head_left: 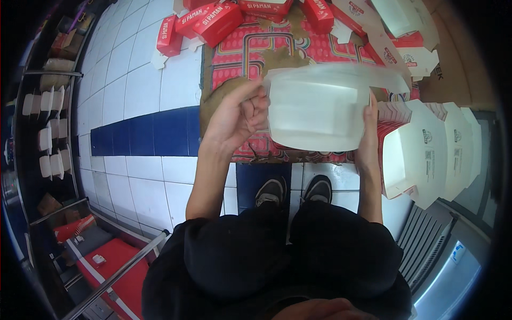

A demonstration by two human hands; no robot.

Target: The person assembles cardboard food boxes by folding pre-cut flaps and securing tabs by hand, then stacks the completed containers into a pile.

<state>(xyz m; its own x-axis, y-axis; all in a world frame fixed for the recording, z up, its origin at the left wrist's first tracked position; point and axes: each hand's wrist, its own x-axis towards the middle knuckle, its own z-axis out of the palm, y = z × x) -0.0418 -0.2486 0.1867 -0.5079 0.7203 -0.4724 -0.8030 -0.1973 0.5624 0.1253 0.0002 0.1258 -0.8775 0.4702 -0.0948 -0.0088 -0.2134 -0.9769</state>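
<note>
Gripping a white carton (314, 109) at chest height over a patterned mat (298, 48), the left hand (237, 114) curls its fingers on the near edge while the right hand (369, 141) presses flat fingers along the far side; red boxes (213, 21) lie beyond, nested white cartons (426, 152) stand right, tiled floor (138, 80) left

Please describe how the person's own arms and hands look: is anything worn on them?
Both forearms are bare up to about the elbow. The left hand and right hand wear no gloves, and no rings, watch or bracelet can be seen. Near the lower edge of the picture, dark black clothing covers the body and upper arms.
</note>
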